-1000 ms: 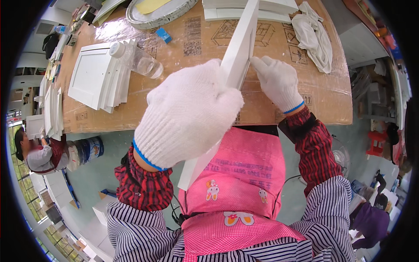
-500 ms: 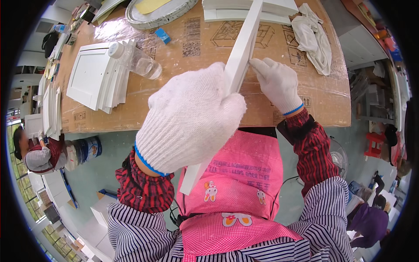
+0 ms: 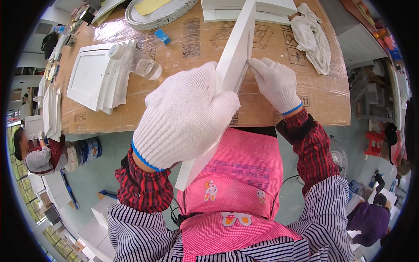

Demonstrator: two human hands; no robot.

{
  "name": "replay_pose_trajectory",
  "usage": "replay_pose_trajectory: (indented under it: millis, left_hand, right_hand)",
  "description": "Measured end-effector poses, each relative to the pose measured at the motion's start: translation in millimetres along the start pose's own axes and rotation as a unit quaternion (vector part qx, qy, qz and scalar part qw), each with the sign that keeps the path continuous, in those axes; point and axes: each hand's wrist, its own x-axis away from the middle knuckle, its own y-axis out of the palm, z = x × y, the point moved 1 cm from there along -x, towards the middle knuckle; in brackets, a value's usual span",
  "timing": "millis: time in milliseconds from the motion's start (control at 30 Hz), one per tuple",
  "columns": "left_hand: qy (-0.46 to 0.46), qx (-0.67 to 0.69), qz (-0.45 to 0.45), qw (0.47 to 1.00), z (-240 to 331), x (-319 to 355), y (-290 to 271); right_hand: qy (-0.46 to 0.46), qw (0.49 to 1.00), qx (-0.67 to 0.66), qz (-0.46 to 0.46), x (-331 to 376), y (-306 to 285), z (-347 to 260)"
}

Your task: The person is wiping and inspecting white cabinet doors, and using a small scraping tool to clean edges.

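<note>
A white panel (image 3: 234, 54) stands on its edge in front of me, slanting from the far middle of the table down over my pink apron. My left hand (image 3: 179, 111), in a white knitted glove, grips it with the thumb over the near edge. My right hand (image 3: 274, 83), gloved alike, has its fingers pinched together against the panel's right face. Whatever those fingertips may hold is too small or hidden to make out.
The table (image 3: 183, 94) is covered in film-wrapped cardboard. A stack of white panels (image 3: 89, 76) lies left with a clear bottle (image 3: 144, 65) on it. Farther off are a blue block (image 3: 162, 36), a round lid (image 3: 161, 19), more white boards (image 3: 246, 16) and a white cloth (image 3: 312, 39).
The panel has turned slightly, so more of its right face shows. My left hand has shifted a little left with it; my right hand has stayed nearly in place.
</note>
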Motion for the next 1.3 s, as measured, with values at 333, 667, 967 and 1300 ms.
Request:
replay_pose_trajectory:
  millis: [333,667,967,1300]
  left_hand:
    - [-0.052,0.041,-0.025,0.997,-5.7,-2.7,0.8]
    - [0.021,-0.026,0.024,0.999,-11.1,-6.2,11.4]
    - [0.141,-0.129,0.056,0.98,-28.0,-0.2,14.2]
    - [0.208,-0.184,0.076,0.958,-27.2,0.4,17.4]
  right_hand:
    - [-0.047,0.997,0.024,-0.047,24.7,-7.4,-36.7]
    - [-0.061,0.995,-0.038,-0.073,66.9,-17.0,-85.0]
    - [-0.065,0.982,-0.117,-0.13,113.3,-31.8,-137.1]
    - [0.106,0.865,-0.486,-0.072,118.2,0.8,-112.1]
